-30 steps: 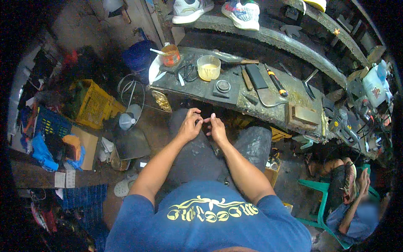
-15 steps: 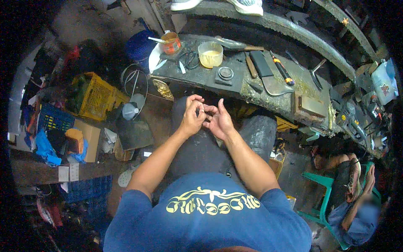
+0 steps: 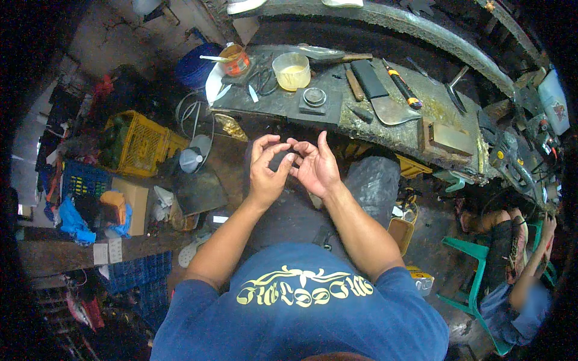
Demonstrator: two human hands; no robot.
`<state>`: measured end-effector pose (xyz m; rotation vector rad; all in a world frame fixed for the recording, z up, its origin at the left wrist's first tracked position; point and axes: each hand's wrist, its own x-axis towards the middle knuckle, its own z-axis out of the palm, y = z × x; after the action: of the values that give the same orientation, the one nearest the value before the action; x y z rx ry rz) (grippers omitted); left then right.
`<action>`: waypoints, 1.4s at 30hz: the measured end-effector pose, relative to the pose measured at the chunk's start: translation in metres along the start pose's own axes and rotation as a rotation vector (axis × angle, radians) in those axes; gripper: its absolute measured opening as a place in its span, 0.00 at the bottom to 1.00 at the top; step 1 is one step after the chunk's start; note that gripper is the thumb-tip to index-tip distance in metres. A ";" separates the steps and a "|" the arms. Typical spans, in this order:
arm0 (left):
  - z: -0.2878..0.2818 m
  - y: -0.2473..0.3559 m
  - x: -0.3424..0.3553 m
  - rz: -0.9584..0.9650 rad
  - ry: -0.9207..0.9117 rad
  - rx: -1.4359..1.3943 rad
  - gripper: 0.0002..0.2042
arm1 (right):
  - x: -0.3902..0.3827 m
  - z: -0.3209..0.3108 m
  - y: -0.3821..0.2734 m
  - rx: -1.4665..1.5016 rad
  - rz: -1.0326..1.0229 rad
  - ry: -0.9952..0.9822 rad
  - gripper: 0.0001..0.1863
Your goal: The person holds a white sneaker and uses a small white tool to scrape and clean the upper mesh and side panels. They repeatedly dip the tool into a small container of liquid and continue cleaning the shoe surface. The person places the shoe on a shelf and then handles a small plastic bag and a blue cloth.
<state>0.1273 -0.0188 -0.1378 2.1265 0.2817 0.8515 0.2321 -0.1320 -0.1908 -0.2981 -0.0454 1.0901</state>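
Observation:
My left hand is held over my lap, its fingers curved and its thumb apart from them. Facing it, my right hand has its palm turned up, the thumb raised and the fingers bent toward the left fingertips. No object shows in either hand. Just beyond them is a dark workbench. On its near side sits a small round metal tin on a dark block. A translucent tub of pale yellowish paste stands behind it. A broad-bladed knife lies farther right.
Along the bench are an orange can, scissors, an orange-and-black handled tool, a hammer and a rectangular block. Yellow crate and cardboard box stand left. At right, a person sits on a green chair.
My hands have drawn slightly apart, and the left fingers have spread from their close touching. The whole view has shifted a little. The seated person's arm has moved.

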 end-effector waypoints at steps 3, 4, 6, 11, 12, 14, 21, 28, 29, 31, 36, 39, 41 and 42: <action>-0.002 0.004 0.002 0.027 0.001 0.016 0.09 | 0.001 -0.003 0.002 -0.054 -0.020 -0.003 0.41; -0.003 0.004 0.003 0.041 -0.005 0.054 0.09 | 0.002 -0.004 0.003 -0.125 -0.040 0.022 0.41; -0.007 0.002 0.005 0.057 -0.029 0.135 0.08 | 0.002 -0.005 0.004 -0.261 -0.090 0.043 0.41; -0.016 -0.008 0.013 0.222 -0.136 0.513 0.05 | 0.004 -0.005 0.007 -0.705 -0.197 0.201 0.38; -0.017 -0.010 0.014 0.252 -0.155 0.593 0.04 | 0.005 -0.005 0.009 -0.830 -0.235 0.229 0.37; -0.018 -0.014 0.014 0.233 -0.184 0.590 0.05 | 0.007 -0.004 0.011 -0.944 -0.242 0.241 0.37; -0.016 -0.020 0.007 -0.063 -0.235 0.358 0.05 | 0.007 -0.006 0.009 -0.758 -0.112 0.196 0.39; -0.014 -0.029 0.002 -0.028 -0.153 0.081 0.02 | 0.003 -0.007 -0.001 -0.282 0.021 0.029 0.42; -0.015 -0.031 0.001 -0.033 -0.159 0.077 0.02 | 0.003 -0.007 -0.001 -0.248 0.027 0.025 0.42; -0.017 -0.034 -0.002 -0.070 -0.170 0.055 0.04 | 0.004 -0.007 -0.002 -0.234 0.033 0.029 0.43; -0.018 -0.037 -0.007 -0.071 -0.171 0.069 0.09 | 0.005 -0.009 -0.001 -0.216 0.050 0.027 0.43; -0.016 -0.035 -0.007 -0.055 -0.154 0.088 0.10 | 0.005 -0.009 0.000 -0.212 0.062 0.035 0.43; -0.014 -0.033 -0.005 -0.081 -0.128 0.110 0.09 | 0.005 -0.008 0.001 -0.210 0.071 0.048 0.43; -0.014 -0.032 -0.004 -0.093 -0.110 0.120 0.09 | 0.005 -0.007 0.002 -0.217 0.079 0.033 0.43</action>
<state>0.1183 0.0085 -0.1579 2.2440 0.3801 0.6759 0.2338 -0.1286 -0.1984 -0.5162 -0.1243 1.1607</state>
